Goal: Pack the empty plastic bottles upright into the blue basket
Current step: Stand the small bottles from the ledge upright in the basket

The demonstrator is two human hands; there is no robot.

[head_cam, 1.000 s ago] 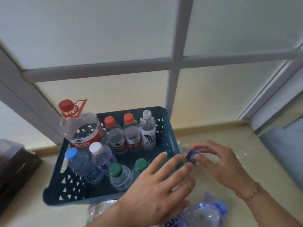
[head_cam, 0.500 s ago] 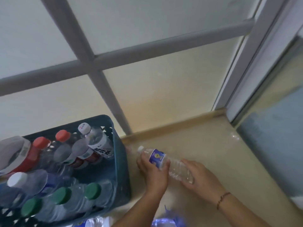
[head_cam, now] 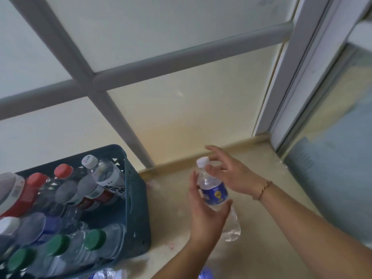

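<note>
A clear plastic bottle (head_cam: 215,194) with a white cap and a blue label stands nearly upright in the air, right of the blue basket (head_cam: 136,200). My left hand (head_cam: 205,216) grips it around the label. My right hand (head_cam: 229,174) hovers by the cap with fingers spread, holding nothing. The basket at the lower left holds several upright bottles with red (head_cam: 63,171), white (head_cam: 89,160) and green caps (head_cam: 94,239).
The basket sits on a beige floor (head_cam: 261,248) against a frosted glass wall with grey bars (head_cam: 112,109). More loose bottles (head_cam: 108,274) peek in at the bottom edge. A door frame (head_cam: 287,101) rises at the right.
The bottle lay on its side on the floor under both hands; now my left hand has lifted it upright and my right hand has let go of it.
</note>
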